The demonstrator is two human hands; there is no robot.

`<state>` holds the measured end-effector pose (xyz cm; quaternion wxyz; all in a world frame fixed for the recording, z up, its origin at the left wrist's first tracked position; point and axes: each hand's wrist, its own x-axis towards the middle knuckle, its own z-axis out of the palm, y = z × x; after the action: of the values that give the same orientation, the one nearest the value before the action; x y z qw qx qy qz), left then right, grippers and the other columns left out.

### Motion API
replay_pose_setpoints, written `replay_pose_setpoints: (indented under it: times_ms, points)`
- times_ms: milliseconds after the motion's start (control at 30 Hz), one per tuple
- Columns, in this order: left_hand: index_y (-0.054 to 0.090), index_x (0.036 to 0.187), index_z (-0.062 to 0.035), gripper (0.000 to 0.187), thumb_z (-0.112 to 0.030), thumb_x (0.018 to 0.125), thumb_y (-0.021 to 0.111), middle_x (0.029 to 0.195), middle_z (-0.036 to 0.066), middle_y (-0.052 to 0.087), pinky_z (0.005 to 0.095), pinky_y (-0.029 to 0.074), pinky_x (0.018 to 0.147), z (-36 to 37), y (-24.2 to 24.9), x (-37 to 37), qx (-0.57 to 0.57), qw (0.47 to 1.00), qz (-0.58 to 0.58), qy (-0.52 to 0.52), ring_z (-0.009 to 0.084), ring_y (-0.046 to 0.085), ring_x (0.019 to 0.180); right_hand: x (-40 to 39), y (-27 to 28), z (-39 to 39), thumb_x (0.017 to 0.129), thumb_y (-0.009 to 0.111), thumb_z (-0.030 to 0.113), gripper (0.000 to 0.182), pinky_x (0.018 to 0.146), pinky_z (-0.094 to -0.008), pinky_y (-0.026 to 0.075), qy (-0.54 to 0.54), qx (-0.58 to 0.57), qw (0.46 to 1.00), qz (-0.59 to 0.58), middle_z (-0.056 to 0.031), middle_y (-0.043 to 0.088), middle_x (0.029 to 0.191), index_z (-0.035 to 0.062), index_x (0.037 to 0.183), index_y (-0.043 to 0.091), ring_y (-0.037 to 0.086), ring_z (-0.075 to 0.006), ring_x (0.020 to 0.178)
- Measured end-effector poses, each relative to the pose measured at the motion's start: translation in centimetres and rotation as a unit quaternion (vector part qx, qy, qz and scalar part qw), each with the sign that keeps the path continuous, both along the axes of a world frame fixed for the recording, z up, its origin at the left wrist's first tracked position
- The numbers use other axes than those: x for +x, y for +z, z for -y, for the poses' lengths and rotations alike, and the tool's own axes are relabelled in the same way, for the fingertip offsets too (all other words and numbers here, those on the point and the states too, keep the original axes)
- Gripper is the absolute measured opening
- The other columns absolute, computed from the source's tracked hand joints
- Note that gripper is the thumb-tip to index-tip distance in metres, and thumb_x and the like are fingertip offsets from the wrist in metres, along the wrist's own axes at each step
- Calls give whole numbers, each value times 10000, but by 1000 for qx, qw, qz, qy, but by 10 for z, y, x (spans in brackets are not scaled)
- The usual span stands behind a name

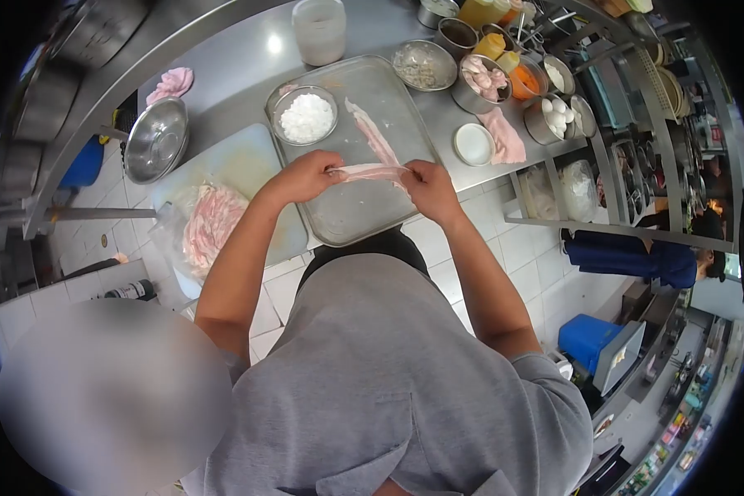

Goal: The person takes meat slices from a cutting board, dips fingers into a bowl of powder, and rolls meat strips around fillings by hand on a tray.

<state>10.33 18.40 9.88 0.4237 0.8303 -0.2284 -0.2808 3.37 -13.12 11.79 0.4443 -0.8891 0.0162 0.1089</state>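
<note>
A strip of pale pink meat (370, 172) is stretched level between my two hands, over the front part of a metal tray (347, 217). My left hand (306, 176) pinches its left end, and my right hand (430, 192) grips its right end. Behind it, another long meat strip (372, 132) lies on the tray, its near end close to my right fingers. A metal bowl of white powder (307, 117) sits at the tray's back left. To the left, a plastic bag of meat strips (212, 221) rests on a pale cutting board (244, 157).
An empty metal bowl (156, 140) and pink cloth (171, 84) are at the left. A white tub (319, 33) stands behind the tray. Right of it are several bowls, a small white dish (474, 145) and another cloth (502, 136). A person in dark blue (632, 255) is far right.
</note>
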Motion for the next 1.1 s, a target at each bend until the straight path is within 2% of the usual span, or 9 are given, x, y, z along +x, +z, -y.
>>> replay_pose_setpoints:
  times_ms: [67,133,233,367,500,667,767,967,1100]
  points:
    - [723,1161,-1,204,-187,1083,749,946,127,703,417,540,823,11,-2,14,43,997,45,-54,274,684,890,-13,-32,9,1051,693,246,294,792,-459,579,-42,17,998,-33,-228,791,905,-18,1082,818,768,-388,838]
    - [736,1183,-14,200,-173,1062,725,1128,235,729,510,554,959,23,-14,34,95,982,134,-94,422,707,1072,-21,-46,15,1052,690,253,298,780,-459,581,-85,34,994,-63,-225,793,884,-14,1071,822,776,-378,823]
    - [741,1189,-16,195,-159,1062,700,1238,244,727,555,541,1042,49,-20,71,175,960,165,-142,456,690,1204,-26,-59,13,1052,692,269,307,787,-464,596,-125,39,988,-82,-216,799,860,-9,1052,821,796,-363,825]
    - [751,1162,-21,190,-172,1053,716,1250,224,751,539,547,1082,80,-28,116,224,934,225,-164,434,694,1263,-18,-77,3,1038,712,275,298,864,-525,614,-139,-7,986,-91,-245,822,950,-6,1051,810,812,-422,930]
    - [762,1158,-36,191,-188,1048,729,1244,197,771,536,545,1085,107,-30,140,300,906,221,-201,409,699,1280,-1,-79,1,1027,730,277,291,941,-579,615,-139,-62,982,-111,-265,825,1077,3,1100,796,793,-477,1039]
    - [796,1168,-56,224,-208,1016,733,1275,195,795,571,526,1121,114,-55,152,322,894,238,-204,393,729,1279,8,-76,7,1026,744,289,289,961,-574,621,-126,-105,978,-131,-258,820,1108,22,1124,787,793,-467,1073]
    - [769,1161,-65,197,-210,1028,762,1252,169,780,535,506,1104,112,-57,157,328,897,219,-200,375,702,1283,11,-77,9,1019,761,300,287,959,-568,623,-119,-103,976,-149,-246,822,1112,33,1119,786,795,-454,1085]
    - [760,1150,-72,202,-220,1013,781,1249,169,778,541,501,1101,99,-73,181,330,897,232,-181,381,700,1274,17,-75,13,997,803,344,327,960,-562,622,-105,-112,972,-178,-233,825,1118,40,1116,778,797,-441,1092]
    - [758,1153,-75,204,-221,1013,783,1243,175,779,551,499,1090,102,-57,186,347,899,216,-159,384,701,1272,19,-73,13,987,809,355,342,968,-561,621,-99,-114,973,-177,-233,825,1123,39,1114,778,797,-439,1091]
